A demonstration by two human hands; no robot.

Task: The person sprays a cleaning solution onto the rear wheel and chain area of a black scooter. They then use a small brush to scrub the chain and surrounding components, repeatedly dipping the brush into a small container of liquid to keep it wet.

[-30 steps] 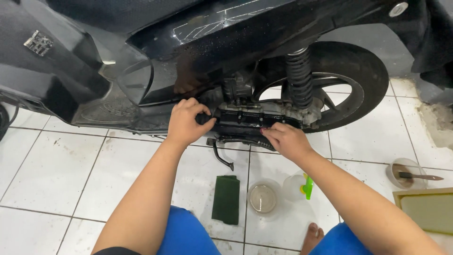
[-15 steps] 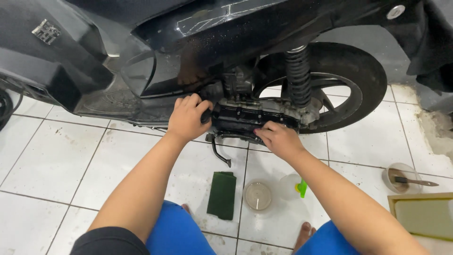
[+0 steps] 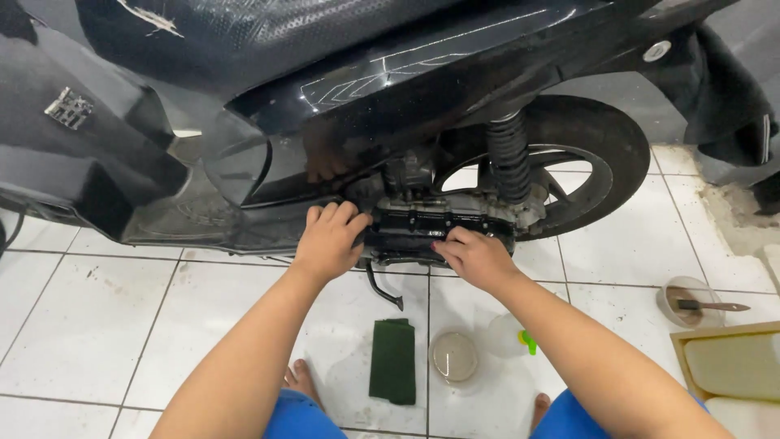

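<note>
On the white tiled floor (image 3: 97, 325), I press my left hand (image 3: 329, 240) and right hand (image 3: 471, 258), fingers curled, around the scooter's black metal engine cover (image 3: 439, 223); greasy metal could slip free.

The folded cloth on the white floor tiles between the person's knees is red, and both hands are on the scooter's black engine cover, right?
Not quite: the folded cloth is dark green, not red, as the head view shows. The rest holds: left hand and right hand rest on the black engine cover.
</note>
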